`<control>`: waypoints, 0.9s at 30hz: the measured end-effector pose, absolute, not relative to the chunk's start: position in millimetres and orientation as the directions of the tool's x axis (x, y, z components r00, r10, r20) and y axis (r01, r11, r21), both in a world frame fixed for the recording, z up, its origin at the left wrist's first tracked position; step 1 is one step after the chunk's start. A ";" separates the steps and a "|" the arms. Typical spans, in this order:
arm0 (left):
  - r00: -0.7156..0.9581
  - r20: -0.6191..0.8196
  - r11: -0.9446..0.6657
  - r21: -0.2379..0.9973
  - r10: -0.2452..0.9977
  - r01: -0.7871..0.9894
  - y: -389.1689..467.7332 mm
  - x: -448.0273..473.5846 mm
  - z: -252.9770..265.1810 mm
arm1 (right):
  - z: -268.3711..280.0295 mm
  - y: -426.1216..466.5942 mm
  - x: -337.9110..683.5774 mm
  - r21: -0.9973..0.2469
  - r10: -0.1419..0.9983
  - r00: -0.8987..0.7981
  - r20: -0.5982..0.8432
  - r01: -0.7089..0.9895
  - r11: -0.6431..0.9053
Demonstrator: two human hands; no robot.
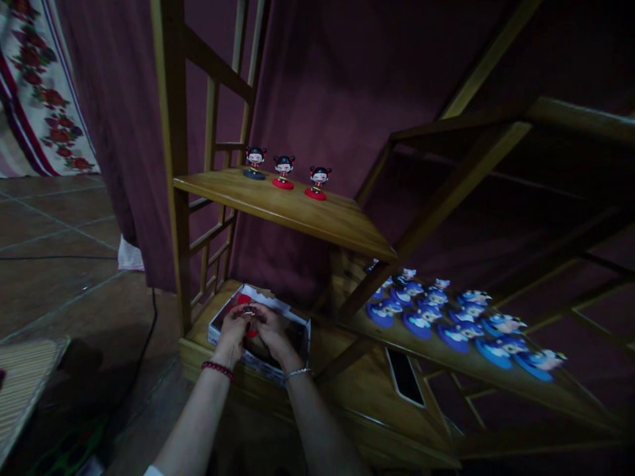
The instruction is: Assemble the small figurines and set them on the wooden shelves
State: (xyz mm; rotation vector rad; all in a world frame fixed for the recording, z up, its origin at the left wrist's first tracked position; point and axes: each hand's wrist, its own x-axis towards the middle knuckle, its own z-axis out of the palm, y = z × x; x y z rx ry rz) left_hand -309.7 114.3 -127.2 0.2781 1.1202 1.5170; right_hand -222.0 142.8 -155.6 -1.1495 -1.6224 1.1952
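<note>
Both my hands meet over an open cardboard box on the lower shelf. Between their fingers is a small figurine with a dark-haired head, partly covered by my fingers. My left hand, with a red bead bracelet at the wrist, closes on its left side. From the right, my right hand, wearing a silver bracelet, grips it too. Red pieces show around the fingers inside the box, too small to make out. On the shelf above stand three like figurines, one on a dark base and two on red bases.
Several blue-based figurines stand in rows on the right shelf. A phone lies on the lower wooden surface. Wooden posts frame the shelves, and a purple curtain hangs at left. A black cable runs across the tiled floor.
</note>
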 end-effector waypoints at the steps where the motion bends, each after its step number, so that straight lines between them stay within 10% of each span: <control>1: -0.314 -0.402 0.128 0.766 0.860 -0.629 114.9 -311.0 -128.2 | -155.0 142.6 -222.9 -0.968 0.958 -0.277 0.082 0.205 0.142; 6: -0.371 -0.414 0.080 0.750 0.831 -0.657 116.4 -323.7 -127.5 | -156.9 150.4 -212.5 -0.945 0.975 -0.220 0.021 0.315 0.092; 9: -0.387 -0.423 0.080 0.753 0.819 -0.653 118.3 -331.6 -128.3 | -165.3 157.9 -191.1 -0.714 0.994 -0.097 -0.054 0.699 0.029; 19: -0.387 -0.470 0.108 0.734 0.793 -0.671 120.7 -335.1 -128.5 | -192.9 144.6 -166.1 -0.327 0.967 -0.165 -0.195 0.940 0.095; 27: -0.390 -0.371 0.117 0.834 0.843 -0.539 121.3 -328.1 -132.5 | -201.8 145.8 -167.1 -0.362 0.977 -0.129 -0.172 0.930 0.059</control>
